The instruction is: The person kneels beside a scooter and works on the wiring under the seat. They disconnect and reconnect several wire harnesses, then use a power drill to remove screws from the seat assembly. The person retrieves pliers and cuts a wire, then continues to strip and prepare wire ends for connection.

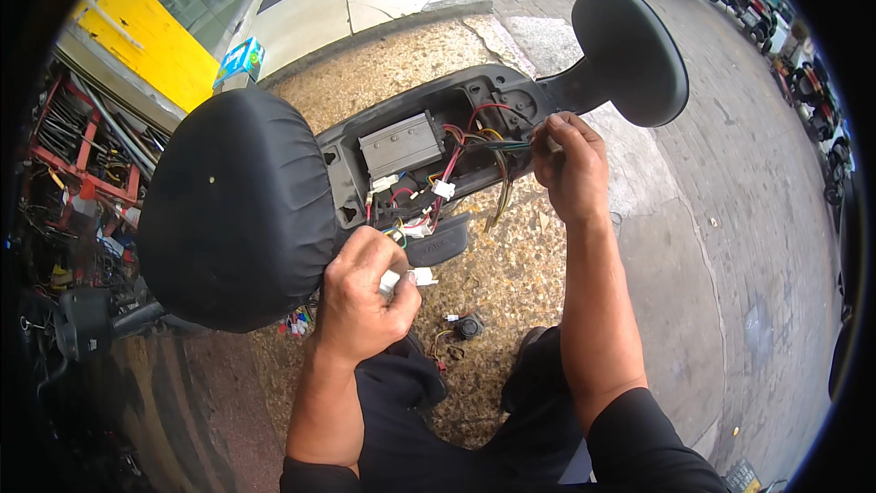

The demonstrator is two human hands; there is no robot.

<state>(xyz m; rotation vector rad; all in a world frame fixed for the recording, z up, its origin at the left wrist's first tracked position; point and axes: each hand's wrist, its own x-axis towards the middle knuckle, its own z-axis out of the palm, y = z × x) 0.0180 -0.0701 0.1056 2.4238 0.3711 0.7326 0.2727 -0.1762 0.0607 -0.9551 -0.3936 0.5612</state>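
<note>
My right hand is closed in a pinch on a bundle of thin wires at the right side of the scooter's open deck. Closer to me, my left hand grips a white plastic connector, part of which sticks out past the thumb. Inside the deck sits a finned silver controller box. Red, yellow and black wires run out of it, some ending in white plugs such as the small white plug. The wire ends inside my right fingers are hidden.
A black padded seat rises at the left, and a black rear fender at the far right. On the speckled ground lies a small round black part with wires. A red rack of parts stands left; parked scooters line the right.
</note>
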